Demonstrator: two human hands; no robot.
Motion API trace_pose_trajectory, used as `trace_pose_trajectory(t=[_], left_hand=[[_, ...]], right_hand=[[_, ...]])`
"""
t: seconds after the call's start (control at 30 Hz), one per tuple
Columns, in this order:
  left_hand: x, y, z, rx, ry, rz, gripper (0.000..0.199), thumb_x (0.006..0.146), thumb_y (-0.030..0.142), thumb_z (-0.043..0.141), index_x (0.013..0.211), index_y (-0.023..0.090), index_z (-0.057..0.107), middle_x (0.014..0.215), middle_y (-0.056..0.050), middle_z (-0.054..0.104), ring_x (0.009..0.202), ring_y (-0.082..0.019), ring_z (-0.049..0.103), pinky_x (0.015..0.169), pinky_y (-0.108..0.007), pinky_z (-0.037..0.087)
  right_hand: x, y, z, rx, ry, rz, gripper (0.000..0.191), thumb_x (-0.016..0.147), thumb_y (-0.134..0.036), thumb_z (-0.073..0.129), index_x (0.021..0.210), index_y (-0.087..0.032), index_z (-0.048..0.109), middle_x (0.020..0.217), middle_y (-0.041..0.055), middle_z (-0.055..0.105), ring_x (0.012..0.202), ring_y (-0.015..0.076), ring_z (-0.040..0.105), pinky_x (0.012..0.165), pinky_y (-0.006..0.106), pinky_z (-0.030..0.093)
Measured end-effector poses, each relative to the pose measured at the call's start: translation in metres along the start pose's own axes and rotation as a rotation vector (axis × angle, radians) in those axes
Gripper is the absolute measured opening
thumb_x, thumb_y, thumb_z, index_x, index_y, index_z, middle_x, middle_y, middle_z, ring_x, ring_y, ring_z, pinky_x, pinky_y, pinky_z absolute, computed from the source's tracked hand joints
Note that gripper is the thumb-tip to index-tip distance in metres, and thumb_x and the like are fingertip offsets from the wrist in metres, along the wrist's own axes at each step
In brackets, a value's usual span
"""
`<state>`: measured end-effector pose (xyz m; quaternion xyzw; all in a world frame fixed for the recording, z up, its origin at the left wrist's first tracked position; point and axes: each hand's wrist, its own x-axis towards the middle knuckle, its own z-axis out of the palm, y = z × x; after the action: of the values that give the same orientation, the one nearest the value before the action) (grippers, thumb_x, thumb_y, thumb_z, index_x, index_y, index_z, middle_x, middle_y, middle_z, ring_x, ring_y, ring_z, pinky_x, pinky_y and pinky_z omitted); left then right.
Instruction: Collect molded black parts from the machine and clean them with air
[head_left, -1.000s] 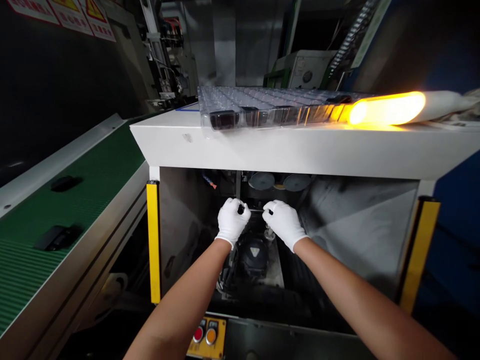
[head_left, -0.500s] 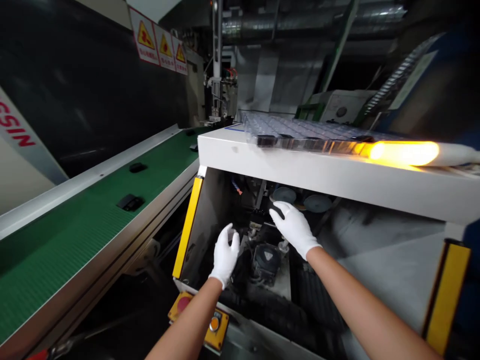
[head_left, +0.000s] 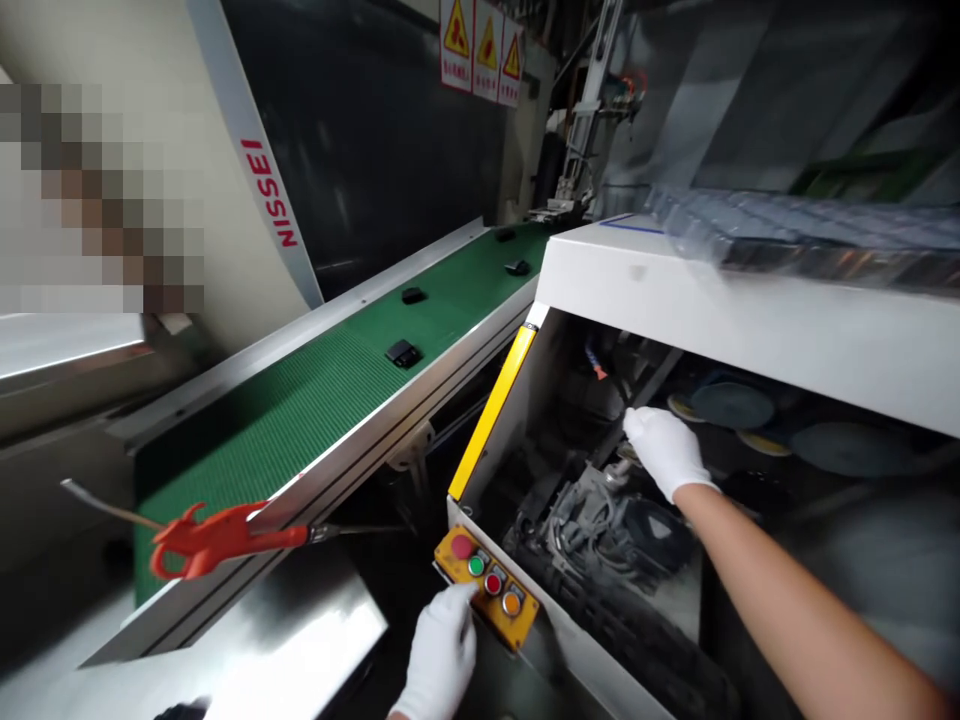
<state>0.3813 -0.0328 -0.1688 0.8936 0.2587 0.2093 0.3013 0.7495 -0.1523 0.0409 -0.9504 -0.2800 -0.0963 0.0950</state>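
My left hand, in a white glove, is at the edge of a yellow control box. Its fingers are curled together, the tips close to the green button and the red button; whether they touch a button I cannot tell. My right hand, also gloved in white, reaches into the machine housing. Its fingers are drawn together above a metal fixture, and anything in them is hidden. Below that hand sits a dark block with cables. Round grey discs lie behind it.
Left of the housing runs a green conveyor belt carrying several small black parts. An orange air blow gun hangs at its near side. Clear plastic trays rest on the housing. A yellow bar edges the opening.
The view has swung left. My left hand has come out of the housing down to the control box and curled up. My right hand stays inside, its fingers now closed together.
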Motion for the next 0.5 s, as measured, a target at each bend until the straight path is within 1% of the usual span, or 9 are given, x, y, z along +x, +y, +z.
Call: trace_pose_trajectory(t=[0.1, 0.17, 0.23, 0.27, 0.3, 0.37, 0.4, 0.43, 0.5], left_hand=[[0.016, 0.004, 0.001, 0.121, -0.124, 0.031, 0.051, 0.082, 0.007, 0.041, 0.128, 0.021, 0.058, 0.127, -0.008, 0.065, 0.114, -0.023, 0.061, 0.100, -0.039, 0.049], [0.028, 0.008, 0.001, 0.177, -0.220, -0.006, 0.051, 0.083, 0.009, 0.041, 0.130, 0.021, 0.058, 0.131, -0.008, 0.063, 0.119, -0.024, 0.058, 0.104, -0.038, 0.045], [0.037, 0.010, 0.001, 0.210, -0.302, -0.044, 0.049, 0.086, 0.012, 0.040, 0.130, 0.022, 0.058, 0.131, -0.007, 0.063, 0.120, -0.024, 0.058, 0.105, -0.037, 0.043], [0.040, 0.011, 0.001, 0.221, -0.332, -0.056, 0.048, 0.087, 0.013, 0.039, 0.130, 0.022, 0.058, 0.131, -0.008, 0.063, 0.119, -0.025, 0.058, 0.105, -0.038, 0.043], [0.042, 0.011, 0.002, 0.230, -0.354, -0.065, 0.047, 0.088, 0.014, 0.038, 0.130, 0.021, 0.058, 0.131, -0.009, 0.063, 0.118, -0.026, 0.058, 0.105, -0.039, 0.042], [0.046, 0.010, 0.004, 0.234, -0.375, -0.082, 0.047, 0.090, 0.016, 0.036, 0.132, 0.018, 0.057, 0.130, -0.013, 0.062, 0.116, -0.028, 0.059, 0.105, -0.042, 0.042], [0.048, 0.010, 0.006, 0.232, -0.384, -0.089, 0.047, 0.090, 0.016, 0.035, 0.133, 0.017, 0.055, 0.129, -0.015, 0.062, 0.116, -0.028, 0.059, 0.105, -0.042, 0.041], [0.050, 0.009, 0.008, 0.227, -0.392, -0.094, 0.047, 0.090, 0.016, 0.036, 0.133, 0.017, 0.054, 0.128, -0.016, 0.063, 0.114, -0.028, 0.059, 0.105, -0.043, 0.041], [0.057, 0.009, 0.011, 0.211, -0.405, -0.091, 0.047, 0.088, 0.017, 0.042, 0.133, 0.018, 0.054, 0.123, -0.016, 0.064, 0.112, -0.028, 0.060, 0.104, -0.043, 0.041]], right_hand=[[-0.002, -0.004, -0.009, 0.005, 0.000, -0.040, 0.044, 0.094, -0.035, 0.034, 0.080, -0.014, 0.070, 0.085, 0.0165, 0.073, 0.081, 0.0255, 0.067, 0.069, 0.034, 0.044], [-0.011, -0.011, -0.019, -0.004, 0.063, -0.059, 0.038, 0.093, -0.037, 0.040, 0.098, -0.013, 0.070, 0.106, 0.0173, 0.071, 0.100, 0.0287, 0.064, 0.084, 0.038, 0.046], [-0.032, -0.022, -0.030, 0.004, 0.238, -0.089, 0.041, 0.092, -0.038, 0.045, 0.116, -0.011, 0.063, 0.129, 0.0190, 0.061, 0.120, 0.0319, 0.054, 0.100, 0.045, 0.040], [-0.048, -0.029, -0.033, 0.028, 0.353, -0.113, 0.042, 0.092, -0.037, 0.046, 0.121, -0.010, 0.060, 0.136, 0.0194, 0.056, 0.126, 0.0322, 0.050, 0.106, 0.047, 0.037], [-0.067, -0.037, -0.034, 0.078, 0.475, -0.151, 0.041, 0.092, -0.035, 0.047, 0.121, -0.010, 0.060, 0.135, 0.0185, 0.056, 0.125, 0.0309, 0.051, 0.107, 0.047, 0.037], [-0.117, -0.057, -0.028, 0.222, 0.602, -0.233, 0.036, 0.090, -0.031, 0.051, 0.119, -0.012, 0.061, 0.127, 0.0173, 0.062, 0.119, 0.0278, 0.056, 0.105, 0.045, 0.043], [-0.145, -0.068, -0.020, 0.292, 0.594, -0.283, 0.034, 0.089, -0.028, 0.054, 0.119, -0.015, 0.061, 0.123, 0.0155, 0.064, 0.115, 0.0261, 0.059, 0.104, 0.044, 0.045], [-0.174, -0.080, -0.010, 0.348, 0.544, -0.330, 0.032, 0.088, -0.025, 0.056, 0.118, -0.017, 0.062, 0.120, 0.0137, 0.066, 0.111, 0.0252, 0.061, 0.101, 0.044, 0.047], [-0.230, -0.105, 0.014, 0.418, 0.302, -0.419, 0.026, 0.087, -0.027, 0.058, 0.112, -0.025, 0.065, 0.113, 0.0079, 0.070, 0.104, 0.0242, 0.065, 0.094, 0.042, 0.052]])
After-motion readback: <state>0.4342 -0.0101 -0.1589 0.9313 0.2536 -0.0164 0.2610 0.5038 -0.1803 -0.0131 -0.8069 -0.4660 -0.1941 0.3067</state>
